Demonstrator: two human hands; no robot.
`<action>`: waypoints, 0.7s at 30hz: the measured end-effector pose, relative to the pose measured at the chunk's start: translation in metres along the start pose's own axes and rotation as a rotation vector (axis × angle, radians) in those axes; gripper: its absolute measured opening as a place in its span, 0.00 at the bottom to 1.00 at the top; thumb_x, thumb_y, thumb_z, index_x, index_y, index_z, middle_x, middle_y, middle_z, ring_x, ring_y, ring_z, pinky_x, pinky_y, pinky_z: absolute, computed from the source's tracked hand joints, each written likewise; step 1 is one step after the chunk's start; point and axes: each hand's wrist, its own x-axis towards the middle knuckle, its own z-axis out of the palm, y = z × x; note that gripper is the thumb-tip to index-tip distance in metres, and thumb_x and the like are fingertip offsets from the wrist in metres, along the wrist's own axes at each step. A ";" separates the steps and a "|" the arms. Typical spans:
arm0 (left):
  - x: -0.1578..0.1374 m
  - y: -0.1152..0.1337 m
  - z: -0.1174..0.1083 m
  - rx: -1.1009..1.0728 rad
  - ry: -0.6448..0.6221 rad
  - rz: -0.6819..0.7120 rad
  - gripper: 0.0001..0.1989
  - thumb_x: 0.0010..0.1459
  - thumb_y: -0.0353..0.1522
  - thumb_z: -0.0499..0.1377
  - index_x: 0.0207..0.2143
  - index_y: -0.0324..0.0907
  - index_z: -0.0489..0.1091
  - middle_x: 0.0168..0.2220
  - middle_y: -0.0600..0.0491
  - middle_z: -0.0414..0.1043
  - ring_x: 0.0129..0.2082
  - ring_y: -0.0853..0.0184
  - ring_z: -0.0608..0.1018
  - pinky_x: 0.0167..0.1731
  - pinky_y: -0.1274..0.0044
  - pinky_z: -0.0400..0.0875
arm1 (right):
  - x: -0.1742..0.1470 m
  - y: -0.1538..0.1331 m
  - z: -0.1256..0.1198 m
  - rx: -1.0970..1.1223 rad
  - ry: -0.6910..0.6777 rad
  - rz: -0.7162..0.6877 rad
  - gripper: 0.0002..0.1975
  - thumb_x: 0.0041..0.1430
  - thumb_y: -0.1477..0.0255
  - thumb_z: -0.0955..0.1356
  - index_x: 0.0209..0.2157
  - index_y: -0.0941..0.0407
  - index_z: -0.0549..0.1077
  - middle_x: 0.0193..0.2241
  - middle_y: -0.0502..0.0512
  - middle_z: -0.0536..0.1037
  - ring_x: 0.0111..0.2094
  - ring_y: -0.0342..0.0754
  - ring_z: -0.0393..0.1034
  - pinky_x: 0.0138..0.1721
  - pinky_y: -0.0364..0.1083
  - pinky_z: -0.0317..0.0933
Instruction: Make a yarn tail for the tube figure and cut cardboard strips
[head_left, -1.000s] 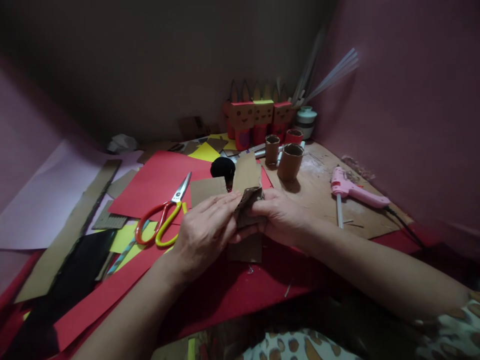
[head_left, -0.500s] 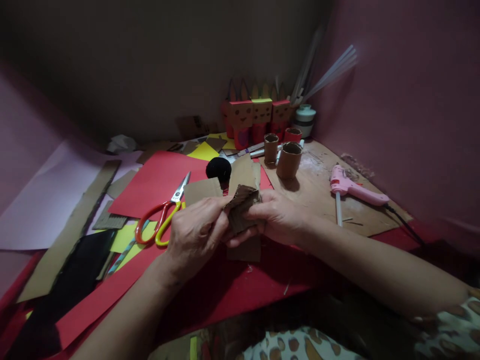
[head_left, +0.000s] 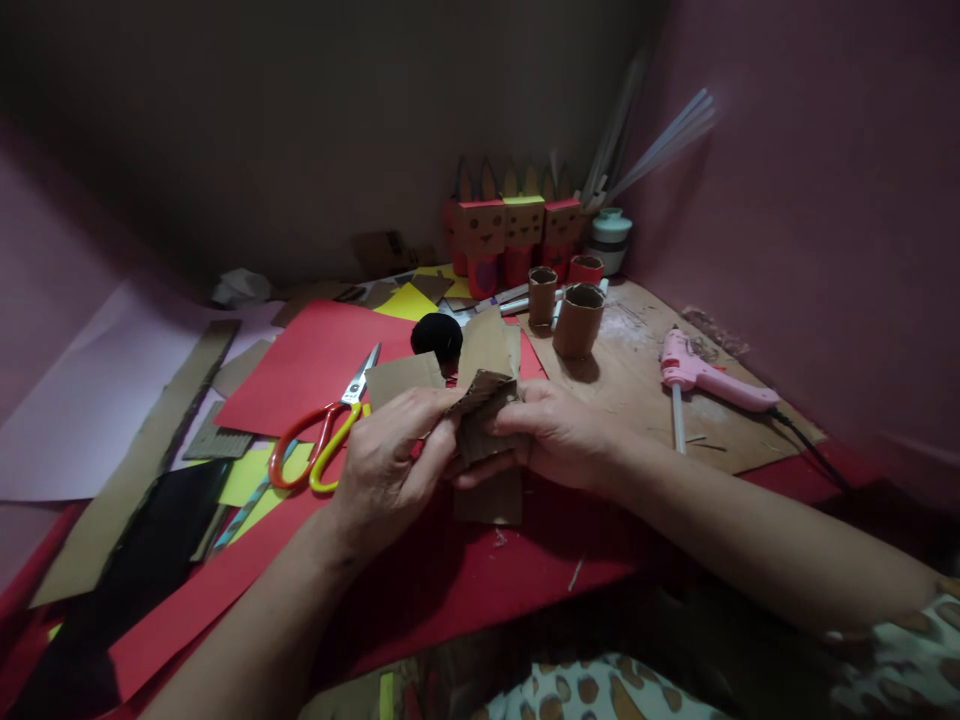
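Observation:
Between my two hands is a small folded piece of brown cardboard, its corrugated edge facing up. My left hand pinches its left side with thumb and fingers. On the right side, my right hand is closed around it, thumb on the near face. A flat cardboard piece lies on the red table below my hands. Just beyond them are another cardboard piece, an upright-looking cardboard strip and a round black object. Scissors with red and yellow handles lie left of my left hand.
A pink glue gun rests on a cardboard sheet at right. Cardboard tubes and several decorated box figures stand behind. Red paper, a long cardboard strip and a black sheet cover the left side. A pale jar stands at the back.
My left hand's fingers have shifted slightly on the folded cardboard, with a small gap now showing by the thumb. Everything else is nearly unchanged.

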 end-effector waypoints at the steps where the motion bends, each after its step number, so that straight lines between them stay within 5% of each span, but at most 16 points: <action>1: 0.000 0.000 0.001 -0.013 -0.008 0.014 0.13 0.59 0.27 0.50 0.44 0.40 0.69 0.40 0.50 0.75 0.38 0.68 0.76 0.37 0.78 0.69 | 0.002 0.001 0.000 0.009 0.018 -0.020 0.11 0.47 0.81 0.66 0.35 0.62 0.72 0.26 0.56 0.77 0.30 0.46 0.73 0.33 0.48 0.71; 6: 0.000 0.004 0.009 0.086 0.019 0.016 0.09 0.57 0.28 0.53 0.39 0.38 0.71 0.34 0.50 0.75 0.34 0.67 0.76 0.36 0.78 0.68 | 0.009 0.012 0.000 -0.013 0.126 -0.072 0.10 0.46 0.80 0.66 0.34 0.63 0.72 0.25 0.55 0.76 0.26 0.44 0.71 0.29 0.45 0.70; 9: 0.000 0.007 0.011 0.140 0.039 -0.121 0.09 0.57 0.29 0.52 0.31 0.38 0.72 0.28 0.52 0.73 0.28 0.68 0.74 0.30 0.77 0.67 | 0.008 0.012 0.005 -0.123 0.187 -0.082 0.12 0.47 0.82 0.64 0.36 0.62 0.72 0.24 0.54 0.76 0.22 0.42 0.70 0.23 0.41 0.68; 14: 0.004 0.009 0.003 -0.264 0.086 -0.562 0.09 0.56 0.33 0.55 0.26 0.40 0.72 0.21 0.56 0.70 0.25 0.69 0.74 0.26 0.78 0.67 | -0.002 -0.002 0.016 -0.198 0.223 0.000 0.20 0.44 0.84 0.63 0.42 0.62 0.69 0.22 0.52 0.75 0.19 0.41 0.69 0.22 0.40 0.68; 21: 0.009 0.005 -0.004 -0.534 0.071 -0.638 0.08 0.55 0.33 0.58 0.33 0.40 0.76 0.25 0.54 0.75 0.28 0.68 0.75 0.29 0.77 0.70 | -0.007 -0.005 0.007 -0.191 0.102 0.002 0.20 0.44 0.82 0.64 0.43 0.65 0.69 0.23 0.56 0.76 0.21 0.46 0.72 0.27 0.47 0.70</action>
